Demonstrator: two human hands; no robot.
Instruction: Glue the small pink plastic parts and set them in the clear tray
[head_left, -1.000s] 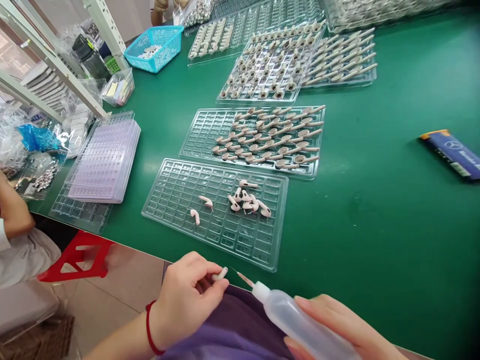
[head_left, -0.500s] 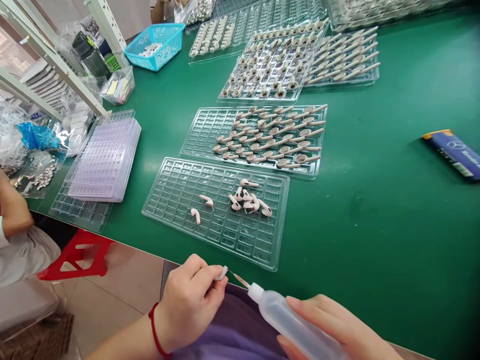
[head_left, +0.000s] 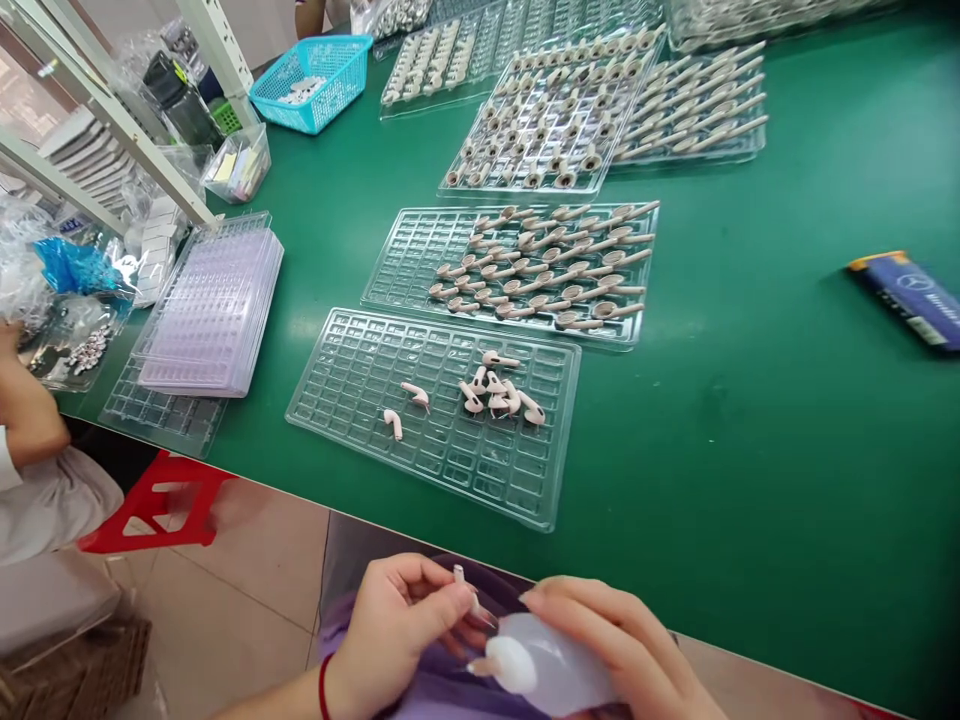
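Note:
A small white earbud piece [head_left: 462, 580] is pinched between the thumb and fingers of my left hand [head_left: 409, 620], below the table's front edge. My right hand [head_left: 622, 640] grips a translucent squeeze bottle [head_left: 555, 660] with a white cap and a thin nozzle, its tip pointing left just under my left fingers. Beyond my hands, a clear plastic tray [head_left: 360, 400] on the green table bears several white earbuds [head_left: 499, 390], most in a loose cluster on its right half and two lying apart to the left.
Behind it, another tray [head_left: 397, 255] holds rows of earbud shells; further filled trays [head_left: 547, 120] lie at the back. At left are stacked trays [head_left: 202, 320], a blue basket [head_left: 330, 85] and a metal post [head_left: 214, 50]. A blue packet [head_left: 911, 300] lies right. Another person's arm [head_left: 30, 410] is far left.
Both hands have moved lower. The earbud piece is turned upright in my left fingers, and the bottle's nozzle has swung away from its end to beneath my left fingers.

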